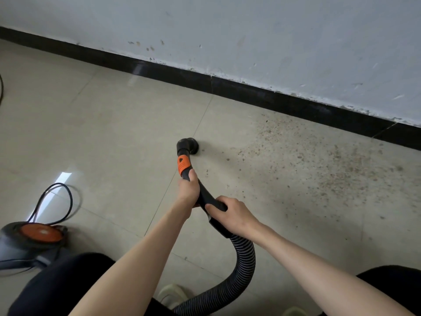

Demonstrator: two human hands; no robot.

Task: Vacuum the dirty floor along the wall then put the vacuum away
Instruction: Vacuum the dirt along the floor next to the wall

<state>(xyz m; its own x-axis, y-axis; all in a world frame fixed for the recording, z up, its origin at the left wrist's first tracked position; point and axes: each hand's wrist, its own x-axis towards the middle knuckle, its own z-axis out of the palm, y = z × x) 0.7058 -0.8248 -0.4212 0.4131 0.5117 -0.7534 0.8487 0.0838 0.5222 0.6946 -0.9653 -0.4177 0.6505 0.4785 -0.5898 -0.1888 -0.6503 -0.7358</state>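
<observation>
Floor (114, 124): beige tile, glossy at left; brown grit (330, 169) spread over the right tiles up to the skirting.
Wall (273, 30): pale, chipped paint above a black skirting board (250, 92).
Vacuum body (29, 242): grey canister with orange cap, lower left; black cord (68, 201) looped behind it.
Hose (243, 265): ribbed, curving up from between the knees to the black handle tube (205, 197).
Nozzle (188, 144): small, round, black, on the floor at the edge of the grit.
Left hand (189, 190): wrapped around the tube below the orange collar (183, 165).
Right hand (232, 215): gripping the tube's rear end.
</observation>
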